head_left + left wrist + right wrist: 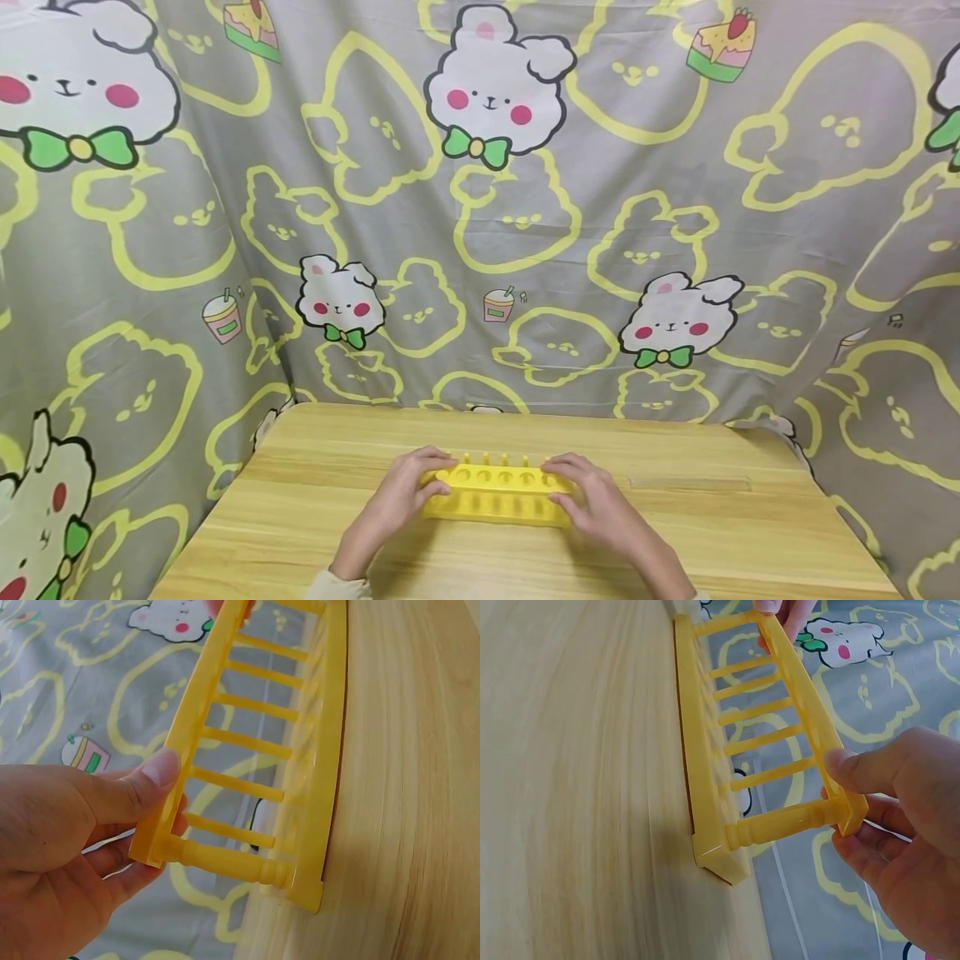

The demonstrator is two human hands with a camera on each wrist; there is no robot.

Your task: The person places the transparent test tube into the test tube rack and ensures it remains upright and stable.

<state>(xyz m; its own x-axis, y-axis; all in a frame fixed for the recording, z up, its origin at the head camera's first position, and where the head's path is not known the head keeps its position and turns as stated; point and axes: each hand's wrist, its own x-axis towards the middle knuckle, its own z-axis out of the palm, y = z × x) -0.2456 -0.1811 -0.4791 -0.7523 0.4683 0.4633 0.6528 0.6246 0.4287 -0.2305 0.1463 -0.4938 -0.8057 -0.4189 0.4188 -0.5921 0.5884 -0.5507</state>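
Observation:
A yellow plastic test tube rack (495, 477) stands upright on the wooden table in front of me, with round holes along its top and short pegs behind them. My left hand (401, 492) grips the left end of its top rail, thumb (163, 766) on the near side and fingers behind. At the right end, my right hand (600, 504) holds the same rail in a matching pinch. Both wrist views show slim bars and turned end posts (780, 825) joining the top rail to the base (328, 772), whose lower edge rests at the tabletop.
On the wooden table (300, 517), a thin transparent strip (690, 483) lies to the right of the rack. Grey cloth (420, 225) printed with white and yellow cartoon animals hangs behind the table and at both sides.

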